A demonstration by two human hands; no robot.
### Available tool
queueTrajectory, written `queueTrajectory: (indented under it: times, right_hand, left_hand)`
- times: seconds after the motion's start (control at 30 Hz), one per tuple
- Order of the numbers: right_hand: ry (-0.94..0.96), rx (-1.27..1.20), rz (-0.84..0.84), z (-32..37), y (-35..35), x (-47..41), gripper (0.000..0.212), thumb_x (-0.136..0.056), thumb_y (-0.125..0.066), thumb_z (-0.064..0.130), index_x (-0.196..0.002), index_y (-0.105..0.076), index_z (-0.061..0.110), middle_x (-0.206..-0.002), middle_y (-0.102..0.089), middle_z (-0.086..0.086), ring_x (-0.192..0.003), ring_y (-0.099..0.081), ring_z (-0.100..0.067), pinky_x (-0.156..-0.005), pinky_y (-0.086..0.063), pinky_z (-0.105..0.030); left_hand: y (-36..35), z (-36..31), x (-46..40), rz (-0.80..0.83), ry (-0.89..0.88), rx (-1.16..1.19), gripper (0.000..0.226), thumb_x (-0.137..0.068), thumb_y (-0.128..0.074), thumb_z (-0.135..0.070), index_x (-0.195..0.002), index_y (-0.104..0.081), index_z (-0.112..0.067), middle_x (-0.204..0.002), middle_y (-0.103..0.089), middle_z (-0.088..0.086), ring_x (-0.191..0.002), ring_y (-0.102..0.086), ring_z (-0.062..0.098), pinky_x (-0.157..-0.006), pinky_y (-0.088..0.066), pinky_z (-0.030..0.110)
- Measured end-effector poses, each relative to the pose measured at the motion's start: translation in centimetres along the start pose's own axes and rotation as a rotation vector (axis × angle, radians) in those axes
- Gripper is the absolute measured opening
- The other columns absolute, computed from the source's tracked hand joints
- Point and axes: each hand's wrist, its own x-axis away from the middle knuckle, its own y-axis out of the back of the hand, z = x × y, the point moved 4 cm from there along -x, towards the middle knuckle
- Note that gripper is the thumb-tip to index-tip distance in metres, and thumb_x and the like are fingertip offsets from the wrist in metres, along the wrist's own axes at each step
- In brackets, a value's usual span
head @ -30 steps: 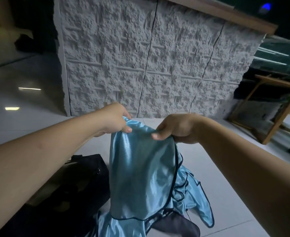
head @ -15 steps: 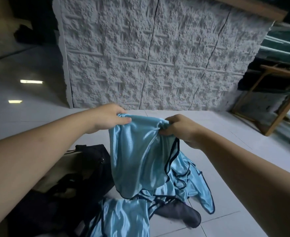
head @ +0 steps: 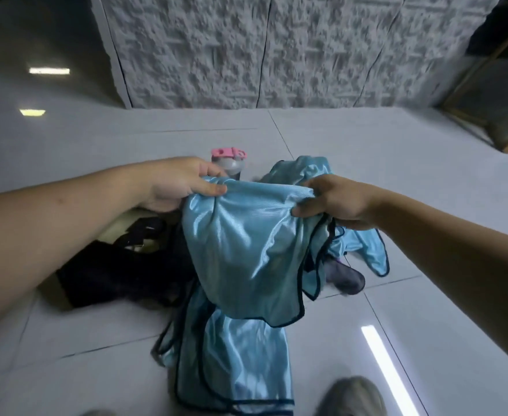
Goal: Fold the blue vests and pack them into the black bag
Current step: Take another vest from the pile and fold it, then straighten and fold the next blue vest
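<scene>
A shiny light-blue vest (head: 246, 253) with dark trim hangs doubled over between my hands, above the floor. My left hand (head: 180, 184) pinches its top left corner and my right hand (head: 333, 202) grips its top right corner. Under it lies another blue vest (head: 240, 361), spread on the tiles. More blue vest fabric (head: 366, 250) is bunched behind my right hand. The black bag (head: 112, 271) lies slumped on the floor at the left, below my left forearm, partly hidden by the held vest.
A bottle with a pink lid (head: 230, 159) stands just beyond my left hand. A dark grey object (head: 344, 277) lies beside the vests. A rough white stone wall (head: 261, 49) rises behind, wooden furniture (head: 486, 115) at right. A shoe toe (head: 351, 397) shows below.
My view has tipped down toward the floor. Both hands have lowered the held vest, which now droops shorter and folded over; the pink-lidded bottle and a shoe have come into view.
</scene>
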Motion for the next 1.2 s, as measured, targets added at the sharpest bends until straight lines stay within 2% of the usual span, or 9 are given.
queueTrajectory:
  times: [0.2, 0.37, 0.5, 0.63, 0.77, 0.87, 0.93, 1.07, 1.2]
  right_hand:
    - [-0.207, -0.166, 0.232, -6.6, -4.1, -2.1, 0.023, -0.098, -0.060, -0.002, -0.119, -0.064, -0.011, -0.116, -0.072, -0.028, -0.100, -0.073, -0.036, -0.088, -0.060, -0.041]
    - [-0.261, 0.248, -0.058, -13.7, -6.6, -7.4, 0.012, -0.086, -0.076, 0.004, -0.096, -0.071, 0.002, -0.085, -0.070, -0.014, -0.075, -0.067, -0.025, -0.065, -0.056, -0.033]
    - [-0.230, 0.655, -0.136, -15.7, -8.3, -11.0, 0.022, -0.092, -0.056, 0.004, -0.108, -0.071, 0.002, -0.096, -0.064, -0.012, -0.090, -0.062, -0.030, -0.075, -0.051, -0.032]
    - [-0.238, 0.686, -0.333, -17.1, -7.9, -12.8, 0.030, -0.087, -0.051, 0.003, -0.110, -0.067, 0.014, -0.102, -0.067, -0.013, -0.098, -0.066, -0.036, -0.074, -0.048, -0.032]
    - [-0.110, 0.964, -0.580, -16.8, -8.8, -11.8, 0.040, -0.085, -0.054, 0.003, -0.125, -0.055, 0.008, -0.112, -0.063, -0.018, -0.103, -0.061, -0.039, -0.079, -0.047, -0.043]
    - [0.186, 1.109, -0.528, -17.1, -13.0, -11.2, 0.059, -0.079, -0.062, 0.017, -0.135, -0.055, 0.001, -0.123, -0.061, -0.020, -0.115, -0.057, -0.040, -0.098, -0.047, -0.048]
    - [0.167, 1.104, -0.347, -19.1, -16.0, -11.0, 0.071, -0.086, -0.035, 0.028, -0.150, -0.041, -0.002, -0.151, -0.046, -0.024, -0.144, -0.040, -0.041, -0.122, -0.031, -0.049]
    - [-0.043, 1.134, -0.230, -23.0, -16.7, -11.3, 0.088, -0.086, 0.008, 0.046, -0.162, 0.005, 0.003, -0.172, 0.006, -0.017, -0.159, 0.009, -0.032, -0.125, 0.008, -0.046]
    - [-0.090, 1.151, -0.237, -24.3, -15.1, -11.1, 0.082, -0.096, 0.000, 0.054, -0.163, 0.012, 0.009, -0.171, 0.016, -0.011, -0.158, 0.018, -0.026, -0.125, 0.016, -0.043]
  left_hand:
    - [-2.1, 9.0, 0.0, 0.151, 0.262, 0.200, 0.013, -0.095, -0.062, -0.006, -0.098, -0.075, -0.007, -0.102, -0.074, 0.017, -0.088, -0.074, 0.025, -0.074, -0.062, 0.033]
    - [-2.5, 17.7, -4.2, -0.175, 0.299, -0.194, 0.009, -0.098, -0.067, -0.013, -0.095, -0.073, -0.007, -0.089, -0.071, 0.022, -0.074, -0.064, 0.024, -0.065, -0.049, 0.030]
    - [-3.8, 19.2, -7.5, -0.404, 0.149, -0.396, 0.009, -0.097, -0.066, -0.008, -0.094, -0.071, -0.002, -0.074, -0.060, 0.007, -0.068, -0.053, 0.019, -0.056, -0.038, 0.024]
    - [-3.8, 20.6, -9.2, -0.468, 0.112, -0.524, 0.009, -0.095, -0.068, -0.009, -0.104, -0.070, -0.011, -0.093, -0.066, 0.008, -0.083, -0.061, 0.022, -0.068, -0.042, 0.028]
    - [-4.2, 21.0, -8.4, -0.557, 0.055, -0.815, 0.048, -0.096, -0.063, -0.008, -0.141, -0.050, -0.017, -0.124, -0.053, 0.014, -0.108, -0.054, 0.032, -0.090, -0.046, 0.039]
    - [-7.9, 20.8, -6.7, -0.565, -0.231, -1.115, 0.051, -0.080, -0.052, -0.007, -0.130, -0.058, -0.013, -0.134, -0.054, 0.011, -0.125, -0.052, 0.035, -0.105, -0.038, 0.042]
    - [-10.9, 22.4, -5.7, -0.448, -0.333, -1.213, 0.054, -0.078, -0.044, -0.015, -0.129, -0.062, -0.010, -0.143, -0.057, 0.013, -0.137, -0.051, 0.034, -0.116, -0.029, 0.040]
    - [-11.3, 26.4, -6.4, -0.236, 0.031, -1.270, 0.075, -0.105, -0.040, -0.045, -0.164, -0.010, -0.010, -0.172, -0.002, 0.013, -0.159, 0.004, 0.029, -0.128, 0.003, 0.045]
    - [-10.3, 27.2, -6.8, -0.215, 0.194, -1.188, 0.086, -0.103, -0.030, -0.064, -0.163, 0.013, -0.020, -0.170, 0.020, 0.007, -0.157, 0.019, 0.023, -0.128, 0.007, 0.044]
